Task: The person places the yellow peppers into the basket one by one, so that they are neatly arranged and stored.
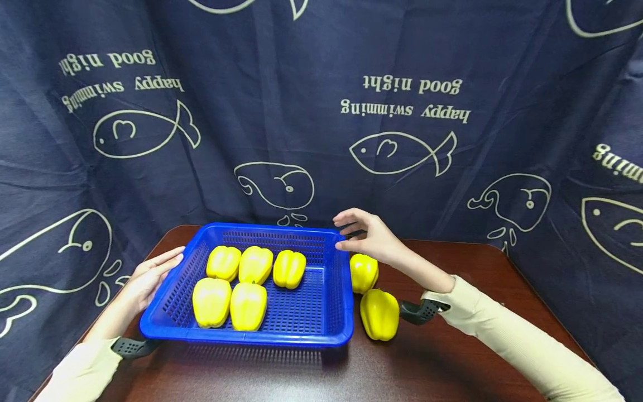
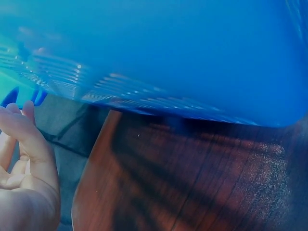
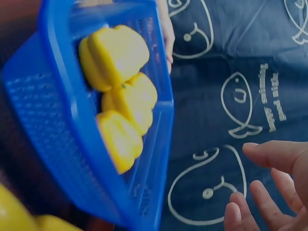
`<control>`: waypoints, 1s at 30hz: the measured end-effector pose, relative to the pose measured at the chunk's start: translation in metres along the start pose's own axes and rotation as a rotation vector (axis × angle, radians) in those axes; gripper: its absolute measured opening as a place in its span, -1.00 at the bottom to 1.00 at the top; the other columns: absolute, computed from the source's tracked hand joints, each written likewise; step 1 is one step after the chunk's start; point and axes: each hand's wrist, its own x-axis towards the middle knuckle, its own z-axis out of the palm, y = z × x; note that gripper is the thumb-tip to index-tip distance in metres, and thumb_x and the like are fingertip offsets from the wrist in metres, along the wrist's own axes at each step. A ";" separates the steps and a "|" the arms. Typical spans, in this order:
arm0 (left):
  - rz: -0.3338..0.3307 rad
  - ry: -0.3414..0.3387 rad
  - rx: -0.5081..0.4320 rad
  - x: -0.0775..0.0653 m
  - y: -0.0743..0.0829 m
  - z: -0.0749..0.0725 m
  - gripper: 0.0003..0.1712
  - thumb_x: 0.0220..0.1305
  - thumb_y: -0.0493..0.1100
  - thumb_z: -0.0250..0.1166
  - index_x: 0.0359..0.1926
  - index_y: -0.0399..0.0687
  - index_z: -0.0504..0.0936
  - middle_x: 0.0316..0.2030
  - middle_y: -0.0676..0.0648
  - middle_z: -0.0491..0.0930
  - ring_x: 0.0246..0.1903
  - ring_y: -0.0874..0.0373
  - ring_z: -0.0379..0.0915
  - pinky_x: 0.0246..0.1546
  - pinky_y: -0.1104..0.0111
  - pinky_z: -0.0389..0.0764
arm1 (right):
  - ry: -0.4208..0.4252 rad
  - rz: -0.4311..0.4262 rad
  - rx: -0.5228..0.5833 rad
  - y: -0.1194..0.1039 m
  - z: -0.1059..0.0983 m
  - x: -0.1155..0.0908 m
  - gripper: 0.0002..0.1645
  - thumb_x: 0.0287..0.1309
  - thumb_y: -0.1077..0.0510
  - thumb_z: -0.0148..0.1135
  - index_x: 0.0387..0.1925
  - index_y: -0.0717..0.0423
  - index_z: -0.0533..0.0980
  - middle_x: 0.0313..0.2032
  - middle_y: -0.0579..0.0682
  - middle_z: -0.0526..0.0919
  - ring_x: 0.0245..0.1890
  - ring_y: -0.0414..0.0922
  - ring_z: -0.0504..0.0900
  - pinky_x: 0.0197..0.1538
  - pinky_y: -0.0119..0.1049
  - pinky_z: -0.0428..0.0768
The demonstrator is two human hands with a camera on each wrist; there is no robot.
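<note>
A blue plastic basket [image 1: 296,338] with slotted sides spans the middle of the head view, its shadow on the table below. Several yellow bell peppers [image 1: 248,306] lie in it, mostly toward its left side. My left hand [image 1: 150,276] grips the left rim, its fingertips at the blue edge in the left wrist view. By the far right corner, my right hand [image 1: 369,237] holds nothing; its fingers are spread and loosely bent beside the rim in the head view. Two more yellow bell peppers, a rear one [image 1: 364,273] and a front one [image 1: 379,314], sit outside the basket's right side.
The dark reddish-brown wooden table [image 1: 452,346] has rounded far corners. A navy curtain [image 1: 321,72] with white fish drawings and upside-down lettering hangs right behind it and along both sides. A dark wrist strap [image 1: 422,311] sits on the right forearm.
</note>
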 end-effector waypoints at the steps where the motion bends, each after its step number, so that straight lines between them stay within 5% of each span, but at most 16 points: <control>1: 0.000 0.002 -0.002 0.000 0.000 0.000 -0.73 0.41 -0.10 0.11 -0.14 0.46 0.66 -0.25 0.27 0.70 -0.27 0.28 0.69 -0.27 0.39 0.70 | 0.007 -0.006 0.001 0.003 -0.003 -0.003 -0.46 0.02 0.28 0.41 0.08 0.14 0.46 0.07 0.17 0.56 -0.01 0.13 0.60 0.01 -0.07 0.64; 16: 0.022 -0.023 -0.033 0.000 -0.001 -0.001 -0.69 0.43 -0.16 0.08 -0.12 0.42 0.67 -0.23 0.23 0.72 -0.27 0.26 0.70 -0.29 0.40 0.70 | 0.082 0.075 0.010 0.062 -0.031 -0.049 -0.38 -0.01 0.27 0.43 0.12 0.18 0.41 0.07 0.21 0.55 0.01 0.15 0.58 0.03 -0.24 0.62; 30: 0.011 0.014 -0.019 0.001 -0.001 -0.002 -0.73 0.41 -0.13 0.12 -0.12 0.43 0.65 -0.25 0.25 0.71 -0.29 0.27 0.70 -0.30 0.41 0.69 | 0.001 0.165 0.093 0.108 -0.024 -0.091 -0.30 0.03 0.21 0.41 0.19 0.24 0.33 0.10 0.25 0.49 0.07 0.18 0.52 0.13 -0.14 0.58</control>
